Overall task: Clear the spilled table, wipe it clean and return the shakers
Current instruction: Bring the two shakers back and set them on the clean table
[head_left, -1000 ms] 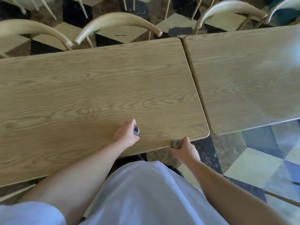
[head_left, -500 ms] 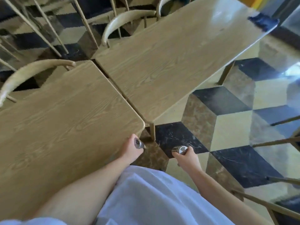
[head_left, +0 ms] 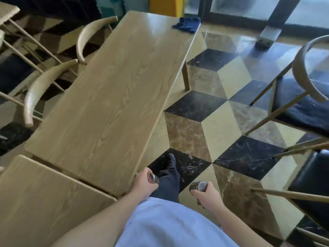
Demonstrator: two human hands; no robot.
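My left hand (head_left: 143,184) is closed around a small metal-topped shaker (head_left: 152,178), held just off the near corner of the long wooden table (head_left: 114,90). My right hand (head_left: 207,195) grips a second shaker (head_left: 199,185) with a perforated silver lid, out over the tiled floor. A dark blue cloth (head_left: 186,24) lies crumpled on the far end of that long table. A second wooden table (head_left: 44,202) butts against it at the lower left. Only the lids and a little of each shaker show past my fingers.
Curved-back wooden chairs (head_left: 44,90) line the left side of the tables. Dark-cushioned chairs (head_left: 302,97) stand on the right. A patterned tile aisle (head_left: 213,122) runs between them. My dark trouser leg and shoe (head_left: 169,168) are stepping along the table edge.
The view has swung right, from the near table to the aisle beside the long table. Both hands have left the tabletop and now carry the shakers over the floor.
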